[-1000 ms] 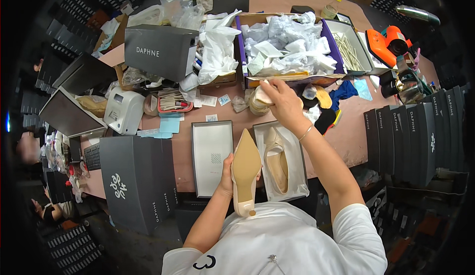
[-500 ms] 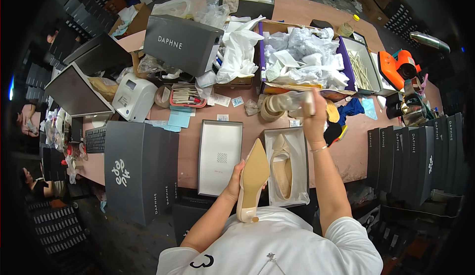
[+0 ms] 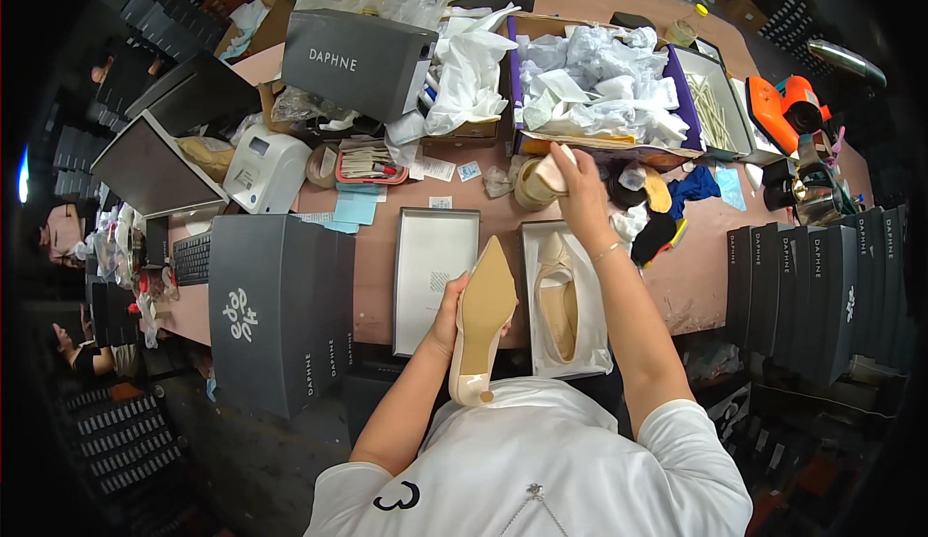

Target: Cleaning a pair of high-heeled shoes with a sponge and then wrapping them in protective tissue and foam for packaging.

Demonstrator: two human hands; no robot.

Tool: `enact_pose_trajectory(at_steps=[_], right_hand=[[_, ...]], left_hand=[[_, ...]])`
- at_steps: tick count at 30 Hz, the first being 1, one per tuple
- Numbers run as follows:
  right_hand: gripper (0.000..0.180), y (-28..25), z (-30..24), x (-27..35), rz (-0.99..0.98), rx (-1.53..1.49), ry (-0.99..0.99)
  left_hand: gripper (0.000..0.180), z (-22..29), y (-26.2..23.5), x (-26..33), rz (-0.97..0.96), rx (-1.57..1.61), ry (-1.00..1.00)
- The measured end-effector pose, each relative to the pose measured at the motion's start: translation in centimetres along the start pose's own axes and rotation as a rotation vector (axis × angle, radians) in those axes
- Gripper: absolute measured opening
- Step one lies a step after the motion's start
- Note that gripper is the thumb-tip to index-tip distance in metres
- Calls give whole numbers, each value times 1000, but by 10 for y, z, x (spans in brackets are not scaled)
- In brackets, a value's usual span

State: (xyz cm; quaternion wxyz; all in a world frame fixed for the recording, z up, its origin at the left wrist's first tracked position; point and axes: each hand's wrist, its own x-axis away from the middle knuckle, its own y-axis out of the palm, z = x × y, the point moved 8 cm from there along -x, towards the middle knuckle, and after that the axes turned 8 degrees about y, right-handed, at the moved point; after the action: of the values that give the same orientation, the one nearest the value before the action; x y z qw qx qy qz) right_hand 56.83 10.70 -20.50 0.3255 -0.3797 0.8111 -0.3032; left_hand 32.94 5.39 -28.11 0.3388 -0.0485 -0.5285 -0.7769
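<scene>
A smooth, pointed beige shoe (image 3: 487, 297) filled our left hand (image 3: 446, 315) at lower centre, seemingly turned to bare its sole. Its mate (image 3: 555, 315) lay just right in a box (image 3: 530, 268), probably paper-lined for protection. At upper centre, our right hand (image 3: 584, 201) pinched a soft-looking white pad (image 3: 562, 158) by a round tub (image 3: 535, 189).

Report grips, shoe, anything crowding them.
Left grip holds beige shoe, sole up. Right grip holds white item by round tan item. Second shoe in box, close right.
</scene>
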Motion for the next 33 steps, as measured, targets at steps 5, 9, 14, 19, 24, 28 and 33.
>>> enact_pose_trajectory(at_steps=[5,9,14,19,24,28,33], right_hand=[[43,-4,-53,19,-264,-11,121],[20,-2,-107,124,-461,-90,-15],[21,-9,-107,144,-223,-76,-192],[13,-16,-155,186,-402,-38,-312],[12,-26,-157,190,-459,-4,-299],[14,-27,-166,175,-453,-92,-384],[15,-31,-109,143,-168,4,-157]], left_hand=[[67,5,-9,6,-101,7,17],[58,-3,6,17,-3,38,-44],[55,-28,11,15,-165,-11,-63],[52,-17,14,11,246,4,25],[58,-37,11,8,-490,73,-26],[52,-20,6,9,216,-12,57],[56,-25,34,5,-314,61,-36]])
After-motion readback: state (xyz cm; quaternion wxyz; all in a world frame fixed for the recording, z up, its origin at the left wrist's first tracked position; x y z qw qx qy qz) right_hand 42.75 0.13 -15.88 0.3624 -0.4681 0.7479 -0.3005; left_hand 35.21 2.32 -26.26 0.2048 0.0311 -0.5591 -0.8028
